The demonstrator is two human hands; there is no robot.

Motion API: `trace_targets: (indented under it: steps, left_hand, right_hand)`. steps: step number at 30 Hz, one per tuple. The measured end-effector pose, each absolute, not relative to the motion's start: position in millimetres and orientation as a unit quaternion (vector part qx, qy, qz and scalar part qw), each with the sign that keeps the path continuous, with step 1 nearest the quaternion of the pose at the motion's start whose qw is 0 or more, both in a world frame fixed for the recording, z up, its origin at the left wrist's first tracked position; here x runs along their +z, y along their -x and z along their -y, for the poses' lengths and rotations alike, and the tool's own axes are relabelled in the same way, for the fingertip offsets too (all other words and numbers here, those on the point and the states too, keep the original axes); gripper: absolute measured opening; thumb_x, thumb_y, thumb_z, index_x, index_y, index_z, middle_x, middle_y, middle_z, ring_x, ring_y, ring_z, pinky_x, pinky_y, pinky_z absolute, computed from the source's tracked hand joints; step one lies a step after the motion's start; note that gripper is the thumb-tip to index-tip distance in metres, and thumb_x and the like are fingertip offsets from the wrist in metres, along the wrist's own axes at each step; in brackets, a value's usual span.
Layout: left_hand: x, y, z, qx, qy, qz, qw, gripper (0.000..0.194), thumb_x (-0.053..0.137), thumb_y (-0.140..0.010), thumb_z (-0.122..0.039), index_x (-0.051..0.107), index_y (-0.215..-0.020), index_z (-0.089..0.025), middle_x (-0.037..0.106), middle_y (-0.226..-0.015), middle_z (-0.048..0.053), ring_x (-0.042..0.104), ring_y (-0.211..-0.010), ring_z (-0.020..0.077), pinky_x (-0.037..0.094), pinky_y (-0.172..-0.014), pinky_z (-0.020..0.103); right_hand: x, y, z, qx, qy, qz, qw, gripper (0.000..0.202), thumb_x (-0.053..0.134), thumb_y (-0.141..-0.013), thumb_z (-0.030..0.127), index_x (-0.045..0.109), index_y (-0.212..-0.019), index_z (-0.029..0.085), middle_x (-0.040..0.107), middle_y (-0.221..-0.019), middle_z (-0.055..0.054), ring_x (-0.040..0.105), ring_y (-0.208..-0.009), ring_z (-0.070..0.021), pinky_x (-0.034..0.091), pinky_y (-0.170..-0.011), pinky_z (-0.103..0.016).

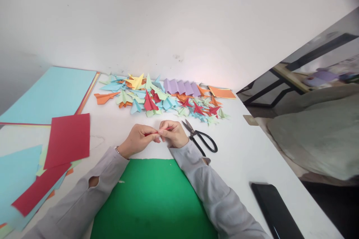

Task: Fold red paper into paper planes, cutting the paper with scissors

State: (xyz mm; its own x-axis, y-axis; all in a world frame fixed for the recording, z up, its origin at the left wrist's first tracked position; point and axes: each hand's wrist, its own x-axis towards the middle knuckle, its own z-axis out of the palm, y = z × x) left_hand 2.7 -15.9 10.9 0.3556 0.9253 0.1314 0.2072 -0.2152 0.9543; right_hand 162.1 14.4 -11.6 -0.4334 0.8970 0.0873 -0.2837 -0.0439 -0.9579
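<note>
A small piece of red paper [157,132] is pinched between both hands, above the white table just beyond the green mat [154,198]. My left hand [138,139] has its fingers closed on the left end of the paper. Close against it, my right hand [173,133] grips the other end. Most of the red paper is hidden by the fingers, so its folded shape cannot be made out. Black-handled scissors [200,136] lie partly open just right of my right hand. Behind the hands is a pile of folded paper planes and stars [151,101] in several colours.
Large blue sheets [53,93], a red square [68,138] and a red strip [42,190] lie at left. A pleated purple paper [182,87] and an orange pad [223,92] are by the wall. A black phone-like object [275,209] rests near the right edge.
</note>
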Motion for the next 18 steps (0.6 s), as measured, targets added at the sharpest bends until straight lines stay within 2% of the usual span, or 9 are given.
trace_targets:
  steps: [7, 10, 15, 18]
  left_hand:
    - [16.0, -3.2, 16.5, 0.397, -0.644, -0.449, 0.476, 0.02, 0.059, -0.077, -0.026, 0.072, -0.065, -0.016, 0.072, -0.065, 0.004, 0.066, -0.066, 0.0155, 0.05, -0.064, 0.023]
    - [15.9, -2.7, 16.1, 0.398, -0.625, -0.45, 0.499, 0.022, 0.059, -0.076, -0.03, 0.071, -0.064, -0.015, 0.071, -0.064, 0.005, 0.064, -0.062, 0.0143, 0.048, -0.059, 0.023]
    - [16.9, -1.6, 15.7, 0.376, -0.605, -0.458, 0.531, 0.026, 0.06, -0.076, -0.035, 0.071, -0.065, -0.014, 0.069, -0.06, 0.004, 0.049, -0.045, 0.0078, 0.036, -0.042, 0.019]
    - [17.4, -1.3, 15.5, 0.376, -0.59, -0.462, 0.545, 0.027, 0.061, -0.076, -0.037, 0.071, -0.065, -0.014, 0.068, -0.058, 0.004, 0.044, -0.039, 0.0063, 0.035, -0.041, 0.02]
  right_hand:
    - [-18.5, -158.6, -16.1, 0.648, 0.317, 0.502, 0.478, 0.025, 0.081, -0.056, 0.034, 0.064, -0.058, 0.016, 0.059, -0.049, 0.003, 0.049, -0.037, -0.0074, 0.037, -0.038, -0.021]
    - [-20.8, -158.5, -17.3, 0.638, 0.32, 0.505, 0.485, 0.027, 0.079, -0.059, 0.04, 0.066, -0.059, 0.016, 0.059, -0.048, 0.002, 0.05, -0.039, -0.0087, 0.04, -0.041, -0.023]
    - [-22.7, -159.4, -17.2, 0.626, 0.336, 0.506, 0.489, 0.034, 0.071, -0.065, 0.05, 0.068, -0.058, 0.017, 0.059, -0.046, 0.0, 0.05, -0.038, -0.0098, 0.038, -0.04, -0.023]
    - [-22.1, -159.9, -16.5, 0.608, 0.348, 0.516, 0.493, 0.036, 0.069, -0.068, 0.051, 0.069, -0.058, 0.016, 0.059, -0.046, -0.001, 0.05, -0.038, -0.0097, 0.037, -0.04, -0.023]
